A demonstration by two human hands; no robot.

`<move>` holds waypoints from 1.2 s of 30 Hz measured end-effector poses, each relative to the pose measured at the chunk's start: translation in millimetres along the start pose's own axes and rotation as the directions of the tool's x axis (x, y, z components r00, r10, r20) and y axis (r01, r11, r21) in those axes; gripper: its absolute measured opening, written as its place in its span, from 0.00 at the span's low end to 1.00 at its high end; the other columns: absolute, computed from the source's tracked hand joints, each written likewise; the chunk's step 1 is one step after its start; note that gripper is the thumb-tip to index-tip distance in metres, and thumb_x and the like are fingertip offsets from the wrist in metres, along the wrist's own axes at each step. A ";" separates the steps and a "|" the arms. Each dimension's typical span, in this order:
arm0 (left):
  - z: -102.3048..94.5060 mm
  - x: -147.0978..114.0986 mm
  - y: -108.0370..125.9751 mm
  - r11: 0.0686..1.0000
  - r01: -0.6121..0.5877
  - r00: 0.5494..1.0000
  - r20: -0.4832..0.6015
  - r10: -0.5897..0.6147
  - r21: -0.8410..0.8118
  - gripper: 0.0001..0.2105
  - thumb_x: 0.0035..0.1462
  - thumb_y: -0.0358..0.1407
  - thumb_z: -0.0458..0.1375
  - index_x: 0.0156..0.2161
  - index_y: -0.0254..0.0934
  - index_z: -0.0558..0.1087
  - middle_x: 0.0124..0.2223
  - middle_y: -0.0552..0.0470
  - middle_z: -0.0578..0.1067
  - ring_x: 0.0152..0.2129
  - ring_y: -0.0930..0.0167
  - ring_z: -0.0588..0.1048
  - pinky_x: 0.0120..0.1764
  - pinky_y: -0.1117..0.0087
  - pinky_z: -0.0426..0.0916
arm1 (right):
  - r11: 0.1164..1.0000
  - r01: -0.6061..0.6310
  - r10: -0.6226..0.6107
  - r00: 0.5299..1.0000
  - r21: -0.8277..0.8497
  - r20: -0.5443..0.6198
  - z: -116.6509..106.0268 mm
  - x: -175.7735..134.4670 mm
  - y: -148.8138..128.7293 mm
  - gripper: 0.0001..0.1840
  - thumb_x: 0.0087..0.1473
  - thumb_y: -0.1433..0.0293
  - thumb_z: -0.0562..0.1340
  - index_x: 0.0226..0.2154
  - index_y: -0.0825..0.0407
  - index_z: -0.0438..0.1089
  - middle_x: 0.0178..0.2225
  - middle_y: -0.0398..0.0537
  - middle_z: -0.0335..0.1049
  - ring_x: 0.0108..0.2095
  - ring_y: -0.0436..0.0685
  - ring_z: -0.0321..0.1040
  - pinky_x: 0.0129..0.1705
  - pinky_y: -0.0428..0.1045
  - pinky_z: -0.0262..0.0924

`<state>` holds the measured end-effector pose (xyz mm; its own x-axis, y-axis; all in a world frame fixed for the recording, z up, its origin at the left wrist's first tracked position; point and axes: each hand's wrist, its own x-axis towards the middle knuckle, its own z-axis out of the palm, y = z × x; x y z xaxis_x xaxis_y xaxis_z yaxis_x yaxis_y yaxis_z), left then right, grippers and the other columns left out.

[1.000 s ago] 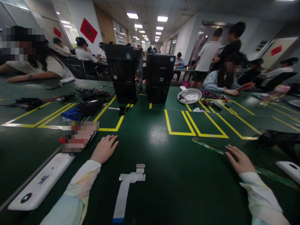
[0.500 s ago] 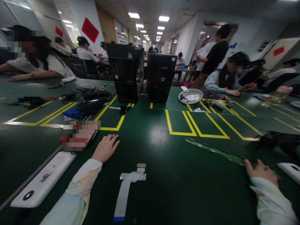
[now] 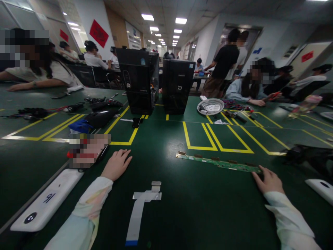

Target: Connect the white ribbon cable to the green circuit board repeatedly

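Observation:
My right hand grips the right end of a long, narrow green circuit board between thumb and fingers. Brown connectors line the board's upper edge, and its left end reaches towards the middle of the table. My left hand rests on the green tabletop, palm down and fingers stretched out, holding nothing. Between my forearms lies a flat white ribbon cable with a blue end, clear tape across it and a connector at its top.
Two black computer towers stand at the back. A white basket sits to their right. At the left are a white power bank-like device, a phone-like object and cables. Yellow tape marks the table. Several people sit around.
My right hand has moved left and slightly up, carrying the circuit board left; the board now lies flatter across the view. My left hand stays put. Standing people in the background have shifted.

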<state>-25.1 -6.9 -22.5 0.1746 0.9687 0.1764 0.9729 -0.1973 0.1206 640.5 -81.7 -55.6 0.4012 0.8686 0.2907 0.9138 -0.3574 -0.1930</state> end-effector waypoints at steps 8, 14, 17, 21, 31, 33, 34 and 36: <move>0.5 0.6 0.3 1.000 -0.013 1.000 -0.012 0.013 0.016 0.28 0.63 0.48 0.40 0.59 0.33 0.65 0.54 0.39 0.69 0.49 0.59 0.67 0.51 0.56 0.64 | 0.993 0.110 -0.110 0.994 -0.053 0.001 19.3 -1.7 -2.9 0.35 0.52 0.53 0.50 0.52 0.61 0.66 0.50 0.67 0.66 0.53 0.70 0.63 0.54 0.63 0.57; -0.9 0.4 2.5 0.999 -0.022 0.999 -0.029 0.023 0.040 0.28 0.63 0.47 0.40 0.58 0.32 0.66 0.54 0.38 0.69 0.49 0.59 0.68 0.50 0.57 0.65 | 0.932 0.354 -0.360 0.929 -0.076 -0.082 27.8 -16.4 -54.7 0.30 0.57 0.55 0.49 0.51 0.58 0.67 0.50 0.64 0.65 0.51 0.68 0.63 0.53 0.62 0.59; -2.9 0.5 4.4 1.000 -0.002 1.000 -0.024 0.003 0.029 0.28 0.63 0.48 0.39 0.58 0.33 0.66 0.53 0.39 0.69 0.48 0.59 0.69 0.50 0.58 0.66 | 0.897 0.442 -0.443 0.894 -0.030 -0.067 26.6 -27.3 -92.0 0.29 0.59 0.55 0.49 0.53 0.57 0.67 0.52 0.64 0.64 0.51 0.67 0.62 0.53 0.62 0.60; -5.8 1.5 6.7 0.999 0.034 0.999 -0.041 -0.034 0.000 0.28 0.63 0.47 0.38 0.56 0.32 0.69 0.52 0.39 0.71 0.47 0.60 0.70 0.50 0.58 0.66 | 0.818 0.567 -0.564 0.824 0.098 -0.058 23.7 -42.7 -140.8 0.29 0.61 0.55 0.49 0.55 0.56 0.65 0.52 0.62 0.63 0.53 0.65 0.61 0.54 0.61 0.60; -7.3 1.2 6.2 0.999 0.036 0.999 -0.034 -0.036 -0.007 0.27 0.64 0.46 0.37 0.54 0.33 0.70 0.53 0.39 0.72 0.51 0.58 0.69 0.56 0.47 0.57 | 0.697 0.681 -0.666 0.731 0.226 -0.148 20.4 -67.7 -230.6 0.23 0.62 0.60 0.50 0.53 0.53 0.64 0.45 0.59 0.65 0.51 0.66 0.61 0.52 0.63 0.60; -6.9 0.5 7.1 0.999 0.049 0.998 -0.033 -0.049 0.007 0.26 0.64 0.45 0.37 0.54 0.35 0.70 0.53 0.41 0.72 0.51 0.58 0.70 0.56 0.43 0.55 | 0.718 0.665 -0.641 0.747 0.208 -0.174 19.7 -65.6 -238.8 0.22 0.62 0.61 0.50 0.53 0.53 0.64 0.44 0.59 0.65 0.50 0.67 0.61 0.52 0.66 0.58; -6.9 0.2 7.8 0.998 0.055 0.998 -0.030 -0.054 0.012 0.25 0.64 0.45 0.37 0.55 0.36 0.69 0.53 0.41 0.72 0.51 0.58 0.70 0.56 0.42 0.54 | 0.723 0.660 -0.634 0.751 0.204 -0.184 19.0 -63.9 -242.0 0.22 0.62 0.61 0.50 0.53 0.53 0.64 0.44 0.60 0.65 0.50 0.68 0.60 0.53 0.67 0.56; -6.9 -0.3 9.4 0.998 0.059 0.998 -0.026 -0.058 0.028 0.25 0.64 0.45 0.38 0.55 0.36 0.69 0.54 0.41 0.72 0.51 0.58 0.69 0.56 0.42 0.54 | 0.716 0.667 -0.637 0.745 0.207 -0.197 16.7 -60.3 -248.0 0.21 0.62 0.62 0.50 0.53 0.54 0.64 0.44 0.61 0.65 0.50 0.68 0.59 0.53 0.69 0.54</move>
<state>-17.0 -10.1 -14.7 0.1138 0.9743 0.1942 0.9853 -0.1357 0.1035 388.7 -39.6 -40.9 -0.2708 0.8075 0.5240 0.9083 0.3946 -0.1386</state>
